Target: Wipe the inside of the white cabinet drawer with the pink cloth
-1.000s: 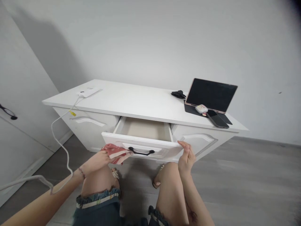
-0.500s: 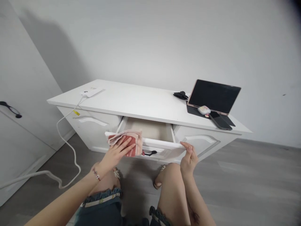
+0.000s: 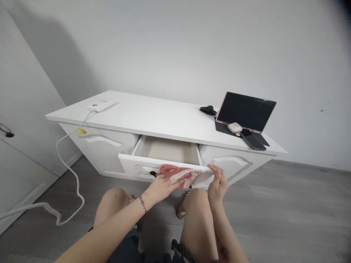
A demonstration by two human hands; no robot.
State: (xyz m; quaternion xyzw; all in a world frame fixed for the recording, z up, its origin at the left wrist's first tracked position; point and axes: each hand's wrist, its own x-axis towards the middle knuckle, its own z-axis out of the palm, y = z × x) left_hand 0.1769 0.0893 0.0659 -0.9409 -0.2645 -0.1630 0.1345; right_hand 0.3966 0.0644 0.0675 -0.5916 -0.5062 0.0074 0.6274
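Observation:
A pulled-out white drawer shows its pale inside under the desk top. Against the right half of its front panel, my left hand presses a red and white cloth, fingers laid over the fabric. The cloth's upper edge reaches the panel's top rim. Just left of the cloth, part of a black drawer handle shows. At the panel's top right corner, my right hand is closed on the edge, with the fingertips on the rim.
On the white desk are a tablet on a stand cover, a phone, an earphone case, a black hair claw and a white power adapter. Its cable hangs to the floor. My knees are below the drawer.
My left hand has slid the cloth from the left end of the drawer front to its right half, past the handle. My right hand keeps its hold on the corner. The view has shifted slightly.

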